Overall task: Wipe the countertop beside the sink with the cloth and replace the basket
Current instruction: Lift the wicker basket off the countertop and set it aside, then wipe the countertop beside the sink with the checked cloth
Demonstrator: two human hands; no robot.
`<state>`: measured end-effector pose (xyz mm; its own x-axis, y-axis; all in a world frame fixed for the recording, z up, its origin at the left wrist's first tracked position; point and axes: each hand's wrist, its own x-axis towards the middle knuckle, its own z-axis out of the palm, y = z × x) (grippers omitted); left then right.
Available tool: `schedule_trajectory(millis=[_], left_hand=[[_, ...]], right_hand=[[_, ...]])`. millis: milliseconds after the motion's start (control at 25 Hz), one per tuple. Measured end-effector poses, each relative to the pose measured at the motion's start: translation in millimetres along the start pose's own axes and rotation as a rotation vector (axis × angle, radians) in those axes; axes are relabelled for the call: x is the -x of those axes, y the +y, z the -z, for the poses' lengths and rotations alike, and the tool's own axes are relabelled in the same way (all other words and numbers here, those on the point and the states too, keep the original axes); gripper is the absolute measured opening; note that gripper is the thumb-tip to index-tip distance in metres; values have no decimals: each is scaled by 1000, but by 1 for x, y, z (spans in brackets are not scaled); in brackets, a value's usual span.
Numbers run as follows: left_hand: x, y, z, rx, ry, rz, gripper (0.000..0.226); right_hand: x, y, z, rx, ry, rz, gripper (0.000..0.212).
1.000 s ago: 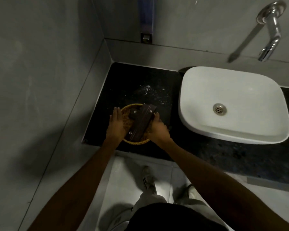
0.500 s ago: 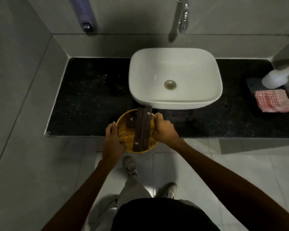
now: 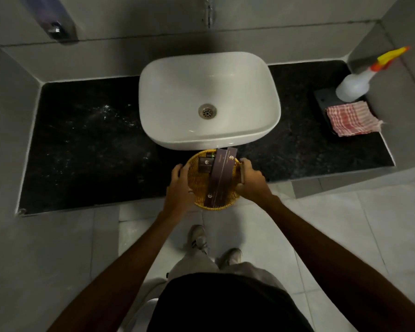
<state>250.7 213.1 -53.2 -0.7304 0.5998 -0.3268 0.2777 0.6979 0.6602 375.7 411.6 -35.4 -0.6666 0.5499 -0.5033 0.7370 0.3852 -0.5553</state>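
Note:
A round yellow wicker basket (image 3: 199, 188) with dark brown boxes (image 3: 219, 178) in it is held in front of the white sink (image 3: 209, 87), over the counter's front edge. My left hand (image 3: 179, 185) grips its left rim and my right hand (image 3: 249, 179) grips its right rim. The black countertop (image 3: 86, 149) left of the sink shows pale specks and smears. A red-and-white checked cloth (image 3: 352, 119) lies folded at the counter's far right, apart from both hands.
A white spray bottle (image 3: 355, 86) with a yellow-orange nozzle stands behind the cloth on a dark tray. A tap (image 3: 209, 13) hangs above the sink and a dispenser (image 3: 55, 27) is on the wall at upper left. Grey walls box in the counter; my feet stand on pale floor tiles.
Both hands have carried the basket from the countertop's left part rightward to the front of the sink. The view has swung right, bringing the cloth and spray bottle into sight.

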Motion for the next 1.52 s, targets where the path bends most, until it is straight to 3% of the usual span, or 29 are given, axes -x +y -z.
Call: schedule_trajectory(millis=[120, 240, 320, 400, 480, 560, 640, 760, 880, 960, 1080, 1200, 1360, 1440, 1520], left_hand=[[-6, 15, -8, -229, 113, -120, 71], [-18, 65, -33, -337, 179, -503, 55], [-42, 120, -62, -301, 107, -686, 53], [-69, 180, -103, -275, -4, -760, 56], [-104, 244, -152, -257, -179, -725, 63], [-146, 302, -198, -235, -339, -570, 70], [-191, 356, -242, -243, -404, -455, 73], [-248, 410, -293, -378, -452, -397, 81], [-285, 431, -325, -548, -425, -335, 94], [-298, 434, -335, -672, -404, -289, 101], [-318, 444, -338, -719, -422, -184, 80], [-328, 454, -325, -466, -512, -114, 43], [-316, 442, -264, 440, -578, 85, 38], [-305, 424, -219, 680, -560, 169, 26], [-292, 404, -168, 813, -476, 184, 19]], right_hand=[[5, 15, 16, -91, -40, 18, 104], [7, 56, 54, -113, 195, -3, 88], [-9, 92, 95, -57, 382, -57, 77], [-33, 132, 143, -39, 481, -150, 73], [-66, 173, 198, -53, 553, -227, 71], [-100, 211, 246, -48, 584, -274, 70], [-134, 247, 287, 11, 564, -247, 66], [-176, 280, 324, 100, 530, -189, 54], [-206, 295, 337, 251, 400, -301, 73], [-218, 304, 338, 274, 371, -348, 70], [-228, 310, 351, 188, 274, -356, 54], [-226, 302, 370, 44, 177, -377, 54], [-207, 274, 393, -640, 160, -252, 31], [-196, 238, 394, -925, 90, -168, 40], [-192, 188, 384, -1060, -5, -91, 47]])
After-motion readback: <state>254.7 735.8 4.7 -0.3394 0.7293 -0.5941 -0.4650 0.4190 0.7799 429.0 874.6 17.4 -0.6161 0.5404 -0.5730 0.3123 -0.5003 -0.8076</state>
